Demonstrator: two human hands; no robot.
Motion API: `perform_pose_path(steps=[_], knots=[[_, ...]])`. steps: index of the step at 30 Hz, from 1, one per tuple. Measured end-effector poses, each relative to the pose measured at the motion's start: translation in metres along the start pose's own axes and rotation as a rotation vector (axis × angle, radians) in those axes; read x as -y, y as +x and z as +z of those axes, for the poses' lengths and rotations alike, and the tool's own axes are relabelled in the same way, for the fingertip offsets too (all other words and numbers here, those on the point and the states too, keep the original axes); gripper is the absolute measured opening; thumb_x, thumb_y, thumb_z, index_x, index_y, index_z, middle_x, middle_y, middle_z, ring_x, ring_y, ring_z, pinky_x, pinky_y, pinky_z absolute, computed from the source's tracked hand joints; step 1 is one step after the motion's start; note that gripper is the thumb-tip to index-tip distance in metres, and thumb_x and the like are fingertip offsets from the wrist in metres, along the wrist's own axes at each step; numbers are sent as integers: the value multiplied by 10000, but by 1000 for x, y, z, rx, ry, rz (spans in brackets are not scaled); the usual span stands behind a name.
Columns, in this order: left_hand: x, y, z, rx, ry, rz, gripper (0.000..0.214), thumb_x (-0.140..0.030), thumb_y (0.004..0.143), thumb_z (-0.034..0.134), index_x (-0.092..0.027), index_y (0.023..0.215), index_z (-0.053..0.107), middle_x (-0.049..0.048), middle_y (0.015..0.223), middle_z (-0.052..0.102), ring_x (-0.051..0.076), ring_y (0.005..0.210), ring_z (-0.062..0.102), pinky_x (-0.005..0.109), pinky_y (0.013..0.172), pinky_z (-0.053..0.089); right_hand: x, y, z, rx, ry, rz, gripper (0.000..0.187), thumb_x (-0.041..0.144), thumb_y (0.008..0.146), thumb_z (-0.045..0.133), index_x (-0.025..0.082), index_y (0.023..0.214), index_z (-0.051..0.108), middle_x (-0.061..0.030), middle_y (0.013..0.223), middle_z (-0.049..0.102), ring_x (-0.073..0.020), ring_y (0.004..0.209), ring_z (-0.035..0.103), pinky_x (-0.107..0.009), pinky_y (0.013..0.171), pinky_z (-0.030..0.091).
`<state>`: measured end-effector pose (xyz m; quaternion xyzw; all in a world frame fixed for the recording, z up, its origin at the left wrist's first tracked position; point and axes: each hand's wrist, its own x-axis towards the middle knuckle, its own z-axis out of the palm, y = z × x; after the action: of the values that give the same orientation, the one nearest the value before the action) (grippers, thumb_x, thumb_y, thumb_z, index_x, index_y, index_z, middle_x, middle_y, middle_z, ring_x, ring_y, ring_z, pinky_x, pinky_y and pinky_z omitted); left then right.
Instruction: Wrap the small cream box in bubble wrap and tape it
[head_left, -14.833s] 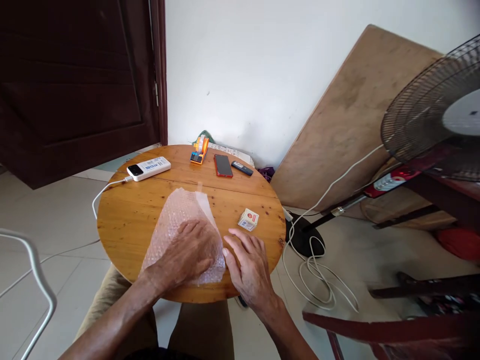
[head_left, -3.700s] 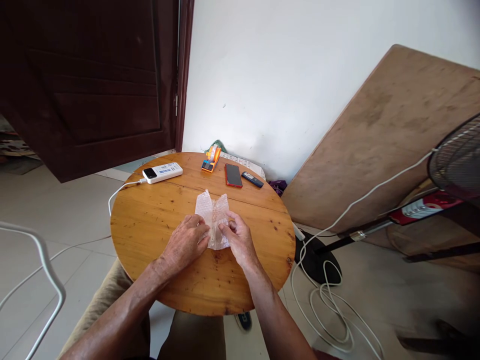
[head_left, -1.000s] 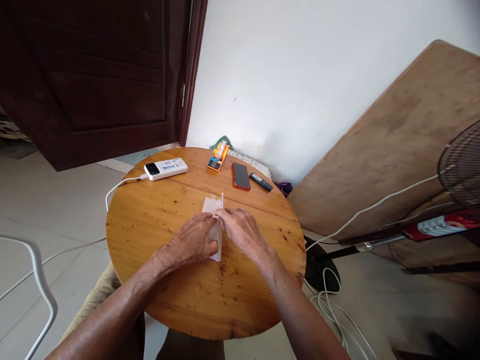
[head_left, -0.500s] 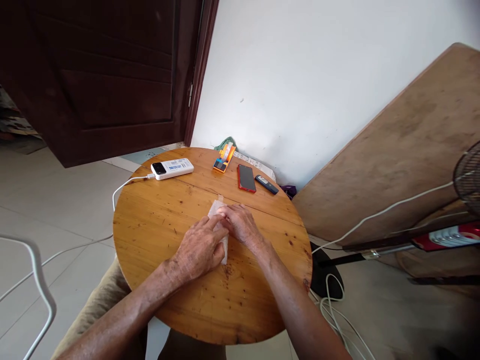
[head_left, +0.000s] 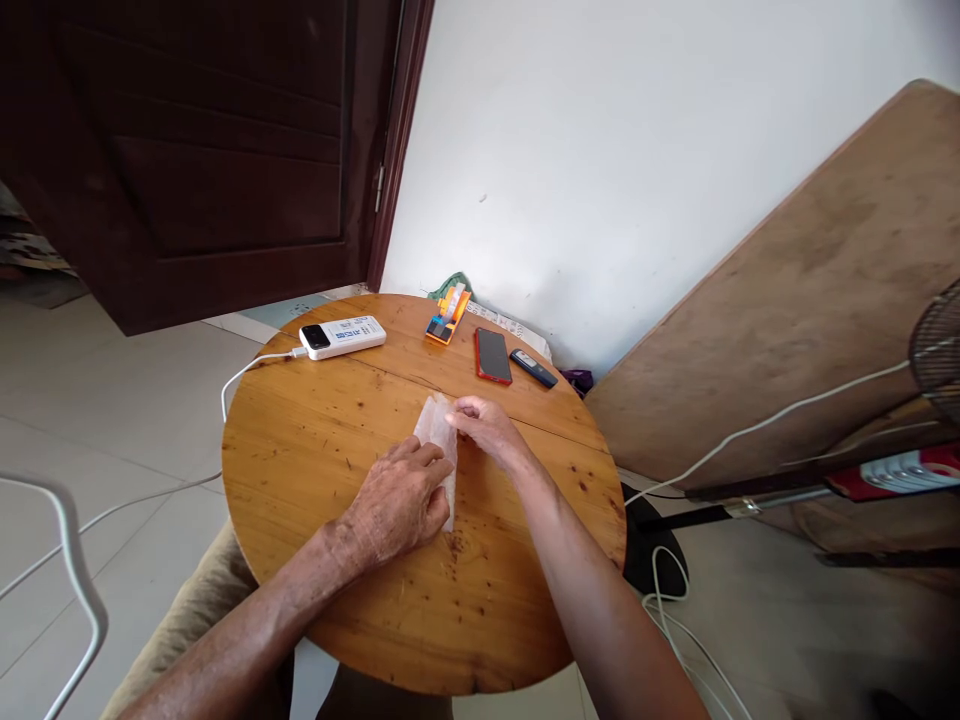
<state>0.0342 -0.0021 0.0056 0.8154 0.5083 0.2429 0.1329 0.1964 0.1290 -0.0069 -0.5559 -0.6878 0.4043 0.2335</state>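
Observation:
A narrow, whitish, semi-translucent wrapped packet (head_left: 435,422) lies lengthwise on the round wooden table (head_left: 300,480); it looks like bubble wrap or thin foam, but I cannot tell which. Across its lower half rests my left hand (head_left: 401,492), its fingers curled over the packet and holding it against the tabletop. My right hand (head_left: 484,428) pinches the packet's upper right edge between thumb and fingertips. Much of the packet's lower part is hidden beneath my left hand.
Toward the back stand a white power bank (head_left: 345,337) with a cable, an orange tape dispenser (head_left: 448,315), a red-edged phone (head_left: 493,356) and a dark remote-like device (head_left: 533,369). A wooden board (head_left: 787,270) leans at the right, near a fan (head_left: 937,345).
My right hand has shifted up and slightly right, away from my left fingers, to the packet's top edge. The packet's upper part shows more. My left hand's fingers have drawn in.

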Motion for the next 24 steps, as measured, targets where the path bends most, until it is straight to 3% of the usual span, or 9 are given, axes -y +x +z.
perform_pose_path(steps=[4,10,17,24], knots=[[3,-1,4,-31,-32,16,248,-111,808,499,-191,961,677,67,1075,668,254,1030,563,408,948,497,11,3,2,108,94,79,270,433,670,683,194,724,570,61,529,494,-91,462,418,-212,427,282],[3,-1,5,-45,-34,19,263,-115,809,494,-193,986,673,61,1121,662,255,1045,560,411,965,486,15,5,0,185,175,141,343,466,590,732,194,660,535,69,498,454,-70,424,356,-205,400,205],[-1,-1,0,27,17,-28,228,-126,836,475,-176,930,676,65,949,678,272,974,552,416,914,499,13,7,15,81,247,41,278,373,533,716,178,681,585,64,590,519,-85,529,420,-215,502,294],[1,-7,10,-88,-28,-76,262,-128,844,494,-168,1009,694,82,1019,688,267,978,567,409,917,508,18,-8,15,-31,265,-71,272,402,580,717,192,642,556,71,578,465,-103,574,395,-230,553,301]])
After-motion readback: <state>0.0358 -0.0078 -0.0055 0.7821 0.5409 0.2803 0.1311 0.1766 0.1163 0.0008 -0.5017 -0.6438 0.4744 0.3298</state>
